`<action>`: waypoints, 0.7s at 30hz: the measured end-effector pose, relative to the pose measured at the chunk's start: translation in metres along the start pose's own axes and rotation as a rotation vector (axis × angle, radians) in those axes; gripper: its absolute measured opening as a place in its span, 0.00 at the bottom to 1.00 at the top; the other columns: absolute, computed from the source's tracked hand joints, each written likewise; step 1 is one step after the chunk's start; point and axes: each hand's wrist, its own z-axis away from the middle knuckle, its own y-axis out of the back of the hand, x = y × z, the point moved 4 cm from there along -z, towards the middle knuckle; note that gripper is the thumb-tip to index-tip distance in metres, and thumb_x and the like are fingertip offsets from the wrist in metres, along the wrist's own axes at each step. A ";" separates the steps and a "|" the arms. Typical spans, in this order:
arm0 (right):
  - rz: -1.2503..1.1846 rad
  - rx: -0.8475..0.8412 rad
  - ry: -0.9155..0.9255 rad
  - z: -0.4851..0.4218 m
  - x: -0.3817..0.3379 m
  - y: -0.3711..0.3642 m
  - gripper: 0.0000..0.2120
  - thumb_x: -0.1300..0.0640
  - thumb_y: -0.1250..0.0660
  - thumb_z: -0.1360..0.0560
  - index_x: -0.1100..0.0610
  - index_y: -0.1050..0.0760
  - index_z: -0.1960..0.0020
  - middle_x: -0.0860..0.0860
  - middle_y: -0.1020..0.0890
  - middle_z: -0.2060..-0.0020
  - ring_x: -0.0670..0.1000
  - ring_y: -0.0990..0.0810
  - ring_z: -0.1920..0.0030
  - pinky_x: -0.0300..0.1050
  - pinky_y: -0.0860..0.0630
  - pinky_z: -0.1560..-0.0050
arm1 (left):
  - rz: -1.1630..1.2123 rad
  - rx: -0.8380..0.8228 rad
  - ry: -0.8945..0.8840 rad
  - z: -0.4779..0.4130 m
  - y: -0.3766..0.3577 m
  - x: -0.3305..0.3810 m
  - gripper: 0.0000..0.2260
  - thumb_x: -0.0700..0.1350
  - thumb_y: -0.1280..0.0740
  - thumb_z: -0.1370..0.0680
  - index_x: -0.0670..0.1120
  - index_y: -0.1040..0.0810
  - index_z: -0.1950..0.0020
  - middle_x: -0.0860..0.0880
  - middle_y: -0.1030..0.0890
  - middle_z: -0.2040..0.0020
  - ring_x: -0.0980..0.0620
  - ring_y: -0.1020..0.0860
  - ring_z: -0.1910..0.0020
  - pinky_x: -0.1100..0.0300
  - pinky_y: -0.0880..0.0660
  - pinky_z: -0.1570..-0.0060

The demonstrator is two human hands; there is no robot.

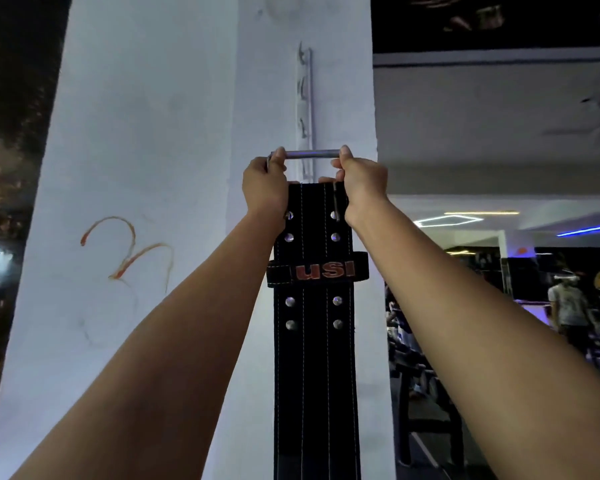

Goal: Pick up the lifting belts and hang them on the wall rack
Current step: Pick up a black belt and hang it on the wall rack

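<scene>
The left hand (264, 188) is clamped on the left end of the grey metal buckle bar (312, 154) of a black stitched leather lifting belt (314, 306). The right hand (360, 183) is pinched closed on the bar's right end. The belt hangs straight down between both forearms, riveted, with a keeper loop lettered in orange (317, 270). Just beyond the buckle, a white vertical wall rack with small hooks (305, 109) is fixed to the white pillar (146, 133). The buckle sits level, in front of the rack's lowest hooks; contact cannot be confirmed. Judgement: the hanging step is in hand. Recommended: keep the bar horizontal, raise it over a hook tip, lower until seated, then release both hands together. Whether other belts remain is not visible.
</scene>
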 end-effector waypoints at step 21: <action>0.071 0.023 -0.063 -0.062 0.051 -0.017 0.15 0.53 0.35 0.26 0.56 0.25 0.70 0.55 0.16 0.64 0.59 0.17 0.51 0.56 0.22 0.44 | 0.141 -0.037 0.198 -0.045 -0.008 -0.061 0.13 0.49 0.30 0.25 0.43 0.24 0.66 0.48 0.22 0.68 0.51 0.25 0.69 0.58 0.23 0.62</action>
